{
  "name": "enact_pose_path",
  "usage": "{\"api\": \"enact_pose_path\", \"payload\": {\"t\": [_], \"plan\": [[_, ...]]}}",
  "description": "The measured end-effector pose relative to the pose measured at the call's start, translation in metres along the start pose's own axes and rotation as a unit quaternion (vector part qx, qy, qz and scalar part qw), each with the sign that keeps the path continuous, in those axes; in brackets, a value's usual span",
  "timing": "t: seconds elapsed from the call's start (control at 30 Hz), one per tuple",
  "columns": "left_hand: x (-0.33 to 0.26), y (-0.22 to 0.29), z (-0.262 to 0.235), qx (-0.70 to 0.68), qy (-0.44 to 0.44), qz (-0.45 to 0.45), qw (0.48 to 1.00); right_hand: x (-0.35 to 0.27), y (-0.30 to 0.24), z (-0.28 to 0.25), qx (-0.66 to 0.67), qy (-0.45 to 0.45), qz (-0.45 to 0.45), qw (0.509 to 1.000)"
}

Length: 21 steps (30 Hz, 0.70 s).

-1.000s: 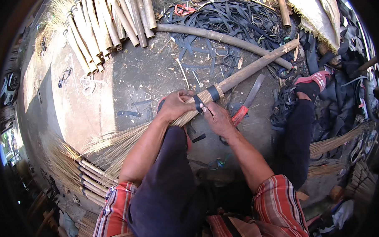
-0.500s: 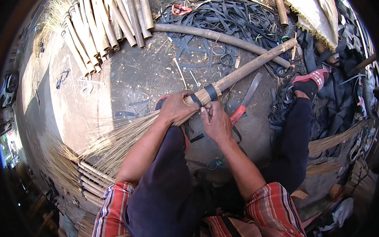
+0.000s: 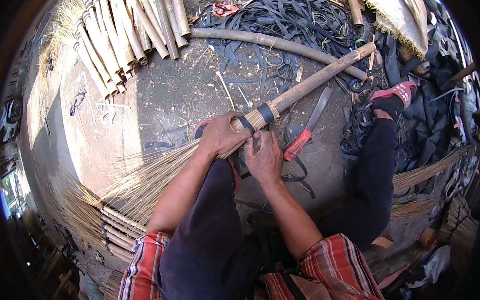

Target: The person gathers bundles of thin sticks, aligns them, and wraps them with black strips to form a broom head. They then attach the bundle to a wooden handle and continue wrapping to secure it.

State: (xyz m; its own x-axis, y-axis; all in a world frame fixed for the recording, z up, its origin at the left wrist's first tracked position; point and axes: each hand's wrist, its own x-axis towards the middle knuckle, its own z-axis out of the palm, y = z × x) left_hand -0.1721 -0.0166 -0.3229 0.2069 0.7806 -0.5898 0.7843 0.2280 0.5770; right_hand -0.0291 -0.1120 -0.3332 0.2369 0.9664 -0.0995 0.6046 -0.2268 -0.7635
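A stick broom with a bamboo handle lies slantwise before me, its bristles spreading over my raised knee toward the lower left. Two black rubber bands circle it where the bristles meet the handle: a wider upper band and a narrower lower rubber strip. My left hand is closed around the bristles just below the lower strip. Beside that strip, my right hand has its fingers bent in a pinch at the broom's near side; they seem to be on the strip's end, partly hidden.
A knife with a red handle lies on the ground right of my right hand. Finished brooms lie at the upper left, more brooms at the lower left. A heap of black rubber strips and a bamboo pole lie beyond.
My right hand has shifted slightly left and toward me, its fingers now bent beside the lower strip. My left hand keeps its hold on the bristles.
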Motion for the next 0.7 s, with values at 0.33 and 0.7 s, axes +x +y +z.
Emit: {"api": "enact_pose_path", "payload": {"t": [0.33,0.7], "plan": [[-0.007,0.008,-0.002,0.021,-0.013,0.015,1.0,0.015,0.011,-0.003,-0.049,0.009,-0.002,0.999],[-0.011,0.009,-0.03,0.134,-0.082,0.084,0.984,0.05,0.011,-0.064,-0.112,-0.178,-0.098,0.973]]}}
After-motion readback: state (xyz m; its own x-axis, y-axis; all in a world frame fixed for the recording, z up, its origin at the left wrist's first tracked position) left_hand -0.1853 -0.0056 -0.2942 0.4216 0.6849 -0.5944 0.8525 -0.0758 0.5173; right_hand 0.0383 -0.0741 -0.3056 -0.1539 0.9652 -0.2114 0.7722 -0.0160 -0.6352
